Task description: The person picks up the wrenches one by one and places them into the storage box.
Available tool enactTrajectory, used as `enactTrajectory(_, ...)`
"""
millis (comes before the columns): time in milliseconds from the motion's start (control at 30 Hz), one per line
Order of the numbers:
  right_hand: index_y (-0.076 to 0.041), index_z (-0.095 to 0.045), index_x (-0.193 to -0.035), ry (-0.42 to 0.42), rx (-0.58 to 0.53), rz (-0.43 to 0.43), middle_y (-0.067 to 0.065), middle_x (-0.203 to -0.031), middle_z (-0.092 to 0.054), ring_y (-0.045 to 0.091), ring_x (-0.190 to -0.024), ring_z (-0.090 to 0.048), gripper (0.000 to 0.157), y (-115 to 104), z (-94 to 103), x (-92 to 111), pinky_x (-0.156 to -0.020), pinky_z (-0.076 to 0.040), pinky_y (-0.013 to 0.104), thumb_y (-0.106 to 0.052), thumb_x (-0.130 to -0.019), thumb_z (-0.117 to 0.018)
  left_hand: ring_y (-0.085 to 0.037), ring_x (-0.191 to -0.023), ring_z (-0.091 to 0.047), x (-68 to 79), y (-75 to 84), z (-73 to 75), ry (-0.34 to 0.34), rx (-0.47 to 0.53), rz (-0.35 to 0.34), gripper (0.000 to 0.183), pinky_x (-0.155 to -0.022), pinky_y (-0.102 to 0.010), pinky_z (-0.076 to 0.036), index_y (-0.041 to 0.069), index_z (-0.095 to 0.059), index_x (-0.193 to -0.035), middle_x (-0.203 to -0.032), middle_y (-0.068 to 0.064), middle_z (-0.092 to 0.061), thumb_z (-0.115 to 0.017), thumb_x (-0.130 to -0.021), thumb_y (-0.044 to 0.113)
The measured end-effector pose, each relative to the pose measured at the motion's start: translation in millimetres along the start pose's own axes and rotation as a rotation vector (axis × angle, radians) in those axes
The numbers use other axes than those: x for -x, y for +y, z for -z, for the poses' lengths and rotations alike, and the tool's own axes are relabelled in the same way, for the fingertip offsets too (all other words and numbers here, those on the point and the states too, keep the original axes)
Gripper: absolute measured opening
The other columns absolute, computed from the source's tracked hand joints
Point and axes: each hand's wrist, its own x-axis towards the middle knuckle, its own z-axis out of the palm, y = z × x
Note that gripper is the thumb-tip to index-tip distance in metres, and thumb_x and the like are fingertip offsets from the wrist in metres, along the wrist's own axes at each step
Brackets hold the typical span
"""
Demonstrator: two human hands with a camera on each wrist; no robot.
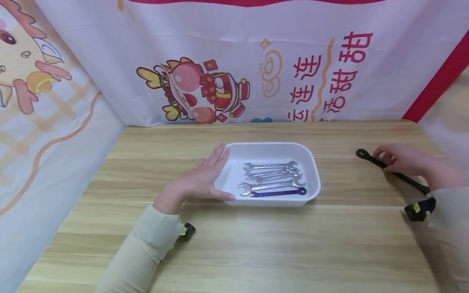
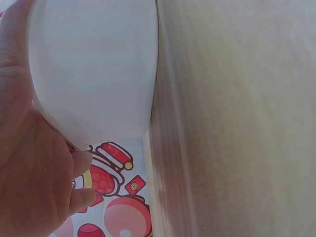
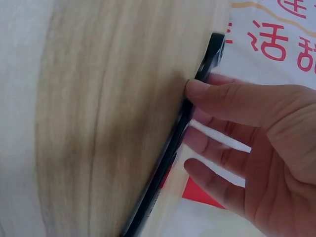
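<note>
My left hand [image 1: 199,177] rests against the left end of a white plastic tray [image 1: 317,181], its fingers extended at the far corner and its thumb along the near rim. Inside the tray lie several silver wrenches [image 1: 271,166] and a purple wrench [image 1: 276,193] near the front wall. Off to the right, my right hand [image 1: 408,160] pinches a long black wrench [image 3: 168,143] between thumb and fingers. The ring end of that wrench points to the far left. From the left wrist, the tray's outer wall [image 2: 94,74] hides part of the hand.
Both the tray and my hands are over a wood-grain table [image 1: 278,248]. A printed cloth [image 1: 227,32] with cartoon figures hangs behind the table's far edge, and another cloth [image 1: 73,162] hangs at the left. A small black device [image 1: 419,208] sits at my right wrist.
</note>
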Motion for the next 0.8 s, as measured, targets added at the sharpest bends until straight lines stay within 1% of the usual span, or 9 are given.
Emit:
enactTrajectory(100,0.000,-0.061,-0.111,0.004,-0.007,0.011,0.006,-0.088,-0.063,0.022,-0.083,-0.060,0.034,-1.4,-2.1,-1.6,-0.073,-0.053,0.040,0.008,-0.080,-0.072,-0.017,-0.155,0.016,0.1,0.1,0.6,0.001,0.004,0.005,0.129,-0.125,-0.056,-0.001,0.022,0.009,-0.160,-0.166,0.005,0.022,-0.073,-0.074,0.069)
enactTrajectory(267,-0.003,-0.063,-0.104,0.035,0.006,0.041,0.003,-0.084,-0.060,0.015,-0.078,-0.053,0.032,-3.6,-5.4,-3.6,-0.069,-0.047,0.030,0.007,-0.076,-0.073,-0.017,-0.155,0.016,0.4,0.5,0.1,0.002,0.002,0.006,0.129,-0.125,-0.056,-0.002,0.021,0.009,-0.160,-0.166,0.006,0.022,-0.074,-0.073,0.069)
enactTrajectory(367,-0.002,-0.064,-0.099,0.035,0.006,0.039,0.001,-0.083,-0.059,0.013,-0.076,-0.051,0.027,-3.3,-6.5,-3.2,-0.066,-0.045,0.025,0.005,-0.075,-0.074,-0.018,-0.155,0.016,0.2,0.1,-0.8,0.000,0.002,0.003,0.130,-0.125,-0.056,-0.002,0.021,0.009,-0.160,-0.166,0.007,0.022,-0.074,-0.073,0.070)
enactTrajectory(533,-0.002,-0.066,-0.095,0.003,0.002,0.008,0.001,-0.082,-0.059,0.016,-0.078,-0.050,0.016,-2.6,-6.2,-2.0,-0.066,-0.043,0.025,0.002,-0.080,-0.072,-0.017,-0.155,0.016,0.3,-0.2,-1.2,0.006,0.010,0.001,0.129,-0.125,-0.056,-0.001,0.021,0.008,-0.160,-0.166,0.007,0.022,-0.074,-0.073,0.069)
enactTrajectory(667,-0.004,-0.064,-0.093,-0.008,-0.007,0.018,0.000,-0.084,-0.059,0.013,-0.079,-0.050,0.015,-2.8,-6.7,0.5,-0.067,-0.045,0.025,0.003,-0.081,-0.071,-0.017,-0.155,0.016,0.7,0.2,-0.5,0.007,0.004,0.002,0.129,-0.125,-0.056,-0.001,0.021,0.008,-0.160,-0.167,0.006,0.021,-0.075,-0.073,0.069)
enactTrajectory(800,-0.007,-0.060,-0.091,-0.002,-0.051,0.047,-0.001,-0.086,-0.057,0.005,-0.078,-0.048,0.019,-2.2,-8.1,3.5,-0.069,-0.045,0.022,0.006,-0.082,-0.070,-0.016,-0.155,0.016,0.2,0.0,-0.5,0.005,0.008,0.005,0.129,-0.125,-0.056,-0.001,0.021,0.008,-0.160,-0.167,0.005,0.020,-0.075,-0.072,0.069)
